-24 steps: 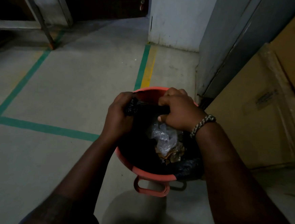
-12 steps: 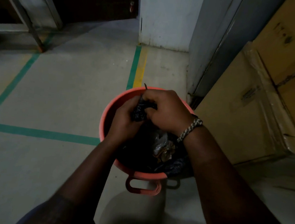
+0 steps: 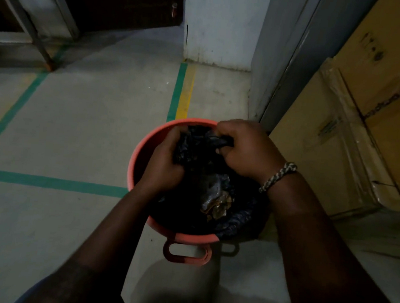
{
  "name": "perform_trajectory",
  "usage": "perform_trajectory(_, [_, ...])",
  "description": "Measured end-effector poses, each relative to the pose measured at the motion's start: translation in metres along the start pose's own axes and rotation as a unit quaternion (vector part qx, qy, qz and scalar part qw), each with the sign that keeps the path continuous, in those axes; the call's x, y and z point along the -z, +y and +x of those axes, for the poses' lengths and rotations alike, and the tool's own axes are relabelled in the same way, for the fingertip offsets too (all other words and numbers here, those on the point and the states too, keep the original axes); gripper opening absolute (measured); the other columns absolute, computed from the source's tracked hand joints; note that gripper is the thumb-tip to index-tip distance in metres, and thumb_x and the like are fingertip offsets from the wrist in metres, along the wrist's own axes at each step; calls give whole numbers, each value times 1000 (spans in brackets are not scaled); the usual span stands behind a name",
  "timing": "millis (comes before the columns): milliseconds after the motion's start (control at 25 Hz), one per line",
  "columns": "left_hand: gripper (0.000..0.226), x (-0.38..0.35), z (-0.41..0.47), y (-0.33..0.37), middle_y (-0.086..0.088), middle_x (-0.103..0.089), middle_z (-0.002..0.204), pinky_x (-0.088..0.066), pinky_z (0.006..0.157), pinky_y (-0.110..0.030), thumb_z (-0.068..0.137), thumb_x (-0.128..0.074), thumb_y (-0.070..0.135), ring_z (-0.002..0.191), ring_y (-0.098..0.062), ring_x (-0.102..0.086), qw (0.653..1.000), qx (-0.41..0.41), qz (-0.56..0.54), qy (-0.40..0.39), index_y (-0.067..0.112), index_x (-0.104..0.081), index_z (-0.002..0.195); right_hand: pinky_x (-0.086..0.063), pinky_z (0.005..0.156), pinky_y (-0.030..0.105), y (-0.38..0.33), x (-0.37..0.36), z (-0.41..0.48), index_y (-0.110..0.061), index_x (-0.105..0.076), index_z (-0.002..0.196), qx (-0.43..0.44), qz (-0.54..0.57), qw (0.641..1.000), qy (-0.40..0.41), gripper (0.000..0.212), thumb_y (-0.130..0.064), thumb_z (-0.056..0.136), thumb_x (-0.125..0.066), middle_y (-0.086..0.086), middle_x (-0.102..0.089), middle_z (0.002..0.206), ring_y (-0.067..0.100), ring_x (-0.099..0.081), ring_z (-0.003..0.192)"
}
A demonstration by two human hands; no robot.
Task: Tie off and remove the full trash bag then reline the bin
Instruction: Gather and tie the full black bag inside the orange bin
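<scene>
An orange-red round bin [image 3: 138,156] with a loop handle stands on the floor in front of me. A black trash bag [image 3: 187,212] lines it, with crumpled clear plastic and brown scraps [image 3: 217,198] showing inside. My left hand [image 3: 164,163] clutches a gathered bunch of the bag's top edge over the far side of the bin. My right hand [image 3: 244,150], with a braided wristband, grips another bunch of the bag just right of it. The two bunches meet between my hands. The bag's near right edge still hangs over the rim.
Large cardboard boxes [image 3: 354,130] stand close on the right, beside a grey door frame [image 3: 285,62]. Green and yellow tape lines [image 3: 177,92] cross the concrete floor. A metal frame leg [image 3: 43,55] stands far left, near a dark doorway.
Both hands have drawn the bag's edges together near the bin's far rim and then shifted slightly apart. More of the bag is bunched, covering part of the trash.
</scene>
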State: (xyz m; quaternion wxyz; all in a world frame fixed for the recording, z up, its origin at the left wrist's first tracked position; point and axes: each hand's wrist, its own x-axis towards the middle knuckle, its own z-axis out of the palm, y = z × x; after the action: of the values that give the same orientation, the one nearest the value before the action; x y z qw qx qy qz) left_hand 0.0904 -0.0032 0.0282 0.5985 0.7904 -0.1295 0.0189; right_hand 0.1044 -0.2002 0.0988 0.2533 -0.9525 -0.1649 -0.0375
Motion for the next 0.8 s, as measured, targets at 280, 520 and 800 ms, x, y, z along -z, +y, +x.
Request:
perform_trajectory(280, [32,-10,2,-6,10,-76,100,-55,82,-36,82,-71,7,95,0,-67,999,-35,26,14,28,-70,107,-44,65,24,-11,-15,-3,-24,-66,86,13,55,998,-3,18,-16,72,-75,-9,-62,73,8,-59,70])
perform_trajectory(520, [40,-4,8,-1,12,-76,92,-49,80,-14,80,-64,-15,89,3,-69,997,35,-49,50,17,-69,105,-49,71,30,40,-2,-18,-25,-62,76,-64,63,996,-23,17,-27,78,-79,-11,-62,79,6,-60,75])
perform_trajectory(800, [69,-17,9,-4,0,-59,142,-43,114,-38,81,-72,3,134,-17,-55,994,-2,-73,-79,27,-52,143,-54,79,28,12,-15,-9,-25,-70,85,1,96,993,71,17,-11,76,-76,-9,-71,86,9,-66,83])
